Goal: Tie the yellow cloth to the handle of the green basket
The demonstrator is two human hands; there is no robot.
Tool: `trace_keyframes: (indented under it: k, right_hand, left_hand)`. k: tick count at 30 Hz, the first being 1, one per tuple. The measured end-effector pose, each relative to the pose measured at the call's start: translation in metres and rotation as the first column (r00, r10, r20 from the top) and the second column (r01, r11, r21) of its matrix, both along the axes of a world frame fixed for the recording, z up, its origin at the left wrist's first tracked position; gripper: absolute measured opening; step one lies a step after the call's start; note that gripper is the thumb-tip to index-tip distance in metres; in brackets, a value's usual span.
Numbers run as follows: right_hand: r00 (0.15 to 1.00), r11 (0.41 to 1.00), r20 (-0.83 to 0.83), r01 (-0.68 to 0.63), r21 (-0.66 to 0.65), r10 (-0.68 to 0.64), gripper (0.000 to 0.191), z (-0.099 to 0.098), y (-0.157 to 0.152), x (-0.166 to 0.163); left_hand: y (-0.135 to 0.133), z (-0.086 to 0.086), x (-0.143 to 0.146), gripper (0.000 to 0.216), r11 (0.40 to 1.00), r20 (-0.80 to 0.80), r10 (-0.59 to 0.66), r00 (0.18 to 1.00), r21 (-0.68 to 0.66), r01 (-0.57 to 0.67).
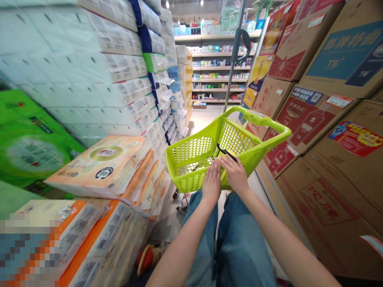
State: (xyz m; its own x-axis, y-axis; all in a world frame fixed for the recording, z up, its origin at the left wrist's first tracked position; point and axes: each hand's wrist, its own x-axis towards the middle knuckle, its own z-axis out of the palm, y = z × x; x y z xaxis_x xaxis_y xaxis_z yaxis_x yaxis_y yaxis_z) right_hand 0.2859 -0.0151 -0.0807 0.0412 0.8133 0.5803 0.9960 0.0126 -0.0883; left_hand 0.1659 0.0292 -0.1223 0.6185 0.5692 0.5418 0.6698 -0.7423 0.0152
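"How were the fingers (213,169)?"

"On the left hand (212,181) and right hand (235,175) alike, straight and pressed together, lying across the near rim of the green basket (189,184)."

"So where was the basket?"

"Right beneath them, its hollow opening ahead of the fingertips, a black strap (223,150) just beyond the right ones."

"And farther off?"

"Wrapped packs (125,71) rose to their left, cartons (317,119) to their right."

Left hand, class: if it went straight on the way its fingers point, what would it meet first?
The left hand would probably meet the black strap first, with the far wall of the green basket beyond; depth is hard to judge here.
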Motion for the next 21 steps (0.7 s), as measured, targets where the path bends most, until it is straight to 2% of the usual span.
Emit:
trace_keyframes:
  k: [2,4,7,9,11,13,16,18,20,21]
  right_hand:
    - [0.994,0.998,0.099,-0.045,-0.050,0.050,0.071,0.013,-0.013,0.037]
    - [0.989,1.000,0.145,0.013,-0.014,-0.011,0.070,0.028,-0.026,0.081]
    - [0.972,0.973,0.094,0.206,0.108,-0.216,0.060,0.046,-0.037,0.134]
    - [0.945,0.931,0.002,0.322,0.174,-0.328,0.056,0.048,-0.035,0.147]
    - [0.923,0.899,-0.074,0.384,0.211,-0.377,0.056,0.041,-0.027,0.135]
    - [0.926,0.902,-0.092,0.377,0.209,-0.365,0.059,0.026,-0.017,0.101]
    - [0.971,0.961,-0.055,0.238,0.139,-0.233,0.068,0.000,-0.003,0.032]
    - [0.985,0.980,-0.063,0.167,0.106,-0.161,0.068,-0.012,0.001,-0.004]
    - [0.994,0.992,-0.049,0.106,0.074,-0.102,0.068,-0.014,0.000,-0.019]
    - [0.997,0.996,-0.023,0.070,0.051,-0.069,0.069,-0.012,-0.003,-0.016]
  left_hand:
    - [0.000,0.000,-0.001,0.075,1.000,0.000,-0.014,1.000,-0.009,0.014]
    - [0.000,0.000,-0.002,0.077,0.999,0.002,-0.030,1.000,-0.021,0.030]
    - [0.001,-0.001,-0.001,0.079,0.999,0.002,-0.030,1.000,-0.029,0.030]
    - [0.001,-0.002,0.000,0.080,0.999,0.003,-0.019,1.000,-0.029,0.019]
    - [0.001,-0.003,0.001,0.080,1.000,-0.002,-0.011,1.000,-0.028,0.011]
    - [0.000,-0.003,0.001,0.079,1.000,-0.006,-0.008,1.000,-0.029,0.008]
    - [0.000,-0.001,0.000,0.077,1.000,-0.010,-0.008,1.000,-0.026,0.008]
    - [-0.001,0.000,0.000,0.076,1.000,-0.009,-0.003,1.000,-0.020,0.002]
    - [-0.001,0.000,-0.001,0.075,1.000,-0.011,0.002,1.000,-0.018,-0.002]
    - [-0.001,0.001,-0.001,0.075,1.000,-0.012,-0.001,1.000,-0.019,0.000]
